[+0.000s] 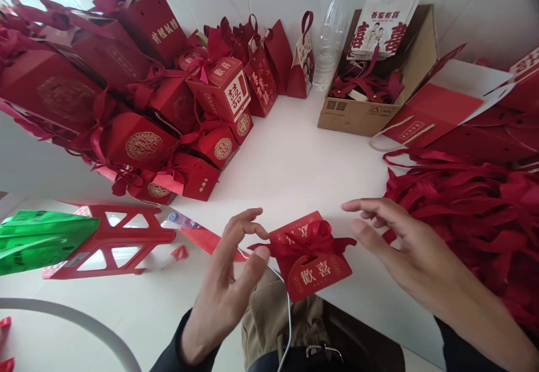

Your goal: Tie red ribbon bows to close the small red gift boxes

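Observation:
A red gift box [309, 271] with gold and white lettering stands at the table's near edge, a dark red ribbon bow [314, 240] tied on its top. My left hand [236, 274] is just left of it, thumb and fingers apart, the fingertips close to the ribbon's left tail; whether they touch it I cannot tell. On the other side, my right hand [396, 243] hovers with fingers apart, a short gap away from the box. Both hands hold nothing. Right of my right hand lies a big heap of dark red ribbons [463, 209].
Finished-looking red boxes with bows [143, 142] are piled at the left. Small red bags [261, 74], a clear plastic bottle [330, 41] and a cardboard carton [353, 116] stand along the wall. A red stool [122, 243] with a green bag [46, 240] is lower left.

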### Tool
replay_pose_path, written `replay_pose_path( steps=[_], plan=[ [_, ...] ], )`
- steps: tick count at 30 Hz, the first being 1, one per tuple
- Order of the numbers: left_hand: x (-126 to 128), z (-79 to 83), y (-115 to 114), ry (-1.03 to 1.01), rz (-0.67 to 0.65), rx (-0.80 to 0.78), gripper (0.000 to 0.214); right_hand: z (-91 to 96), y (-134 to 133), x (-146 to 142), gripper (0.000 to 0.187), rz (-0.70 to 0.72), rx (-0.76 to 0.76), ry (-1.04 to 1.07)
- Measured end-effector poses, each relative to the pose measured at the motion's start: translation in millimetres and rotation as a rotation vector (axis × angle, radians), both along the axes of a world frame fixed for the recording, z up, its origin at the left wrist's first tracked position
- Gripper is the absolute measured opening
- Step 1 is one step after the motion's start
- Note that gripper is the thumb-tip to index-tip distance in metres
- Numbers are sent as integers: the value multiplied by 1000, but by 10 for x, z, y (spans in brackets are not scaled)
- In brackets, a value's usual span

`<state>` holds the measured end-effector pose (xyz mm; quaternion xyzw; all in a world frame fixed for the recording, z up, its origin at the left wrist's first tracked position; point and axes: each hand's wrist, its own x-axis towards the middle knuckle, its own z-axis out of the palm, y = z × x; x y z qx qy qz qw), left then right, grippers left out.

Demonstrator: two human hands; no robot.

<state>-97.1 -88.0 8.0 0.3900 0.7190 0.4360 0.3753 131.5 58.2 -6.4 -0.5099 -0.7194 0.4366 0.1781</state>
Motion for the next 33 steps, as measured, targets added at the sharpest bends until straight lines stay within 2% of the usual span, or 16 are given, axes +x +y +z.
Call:
replay_pose_path(
  steps=[3, 5, 7, 12, 18, 23, 28, 33],
  plan=[
    [71, 16, 70, 65, -58, 10, 9, 41, 7, -222, 24, 155, 73, 71],
    [85, -6, 95, 62, -62, 23, 12, 52, 7, -291, 19, 210, 77, 121],
    [81, -38, 101, 29, -52, 33, 15, 58, 1, -297, 22, 223, 23, 170],
    [81, -72, 104, -38, -67, 25, 14, 92, -25, -303, 25, 197, -230, 236],
    [87, -62, 102, -32, -80, 22, 13, 52, 9, -292, 21, 119, -137, 94],
    [47, -109, 74, -3, -96, 27, 11, -2, 47, -154, 29, 186, -210, 67],
    [14, -147, 74, -46, -111, 8, 13, 8, 41, -141, 33, 209, -272, 98],
    [-6, -135, 54, -127, -98, -13, 14, 19, 25, -123, 34, 225, -253, 78]
  ],
)
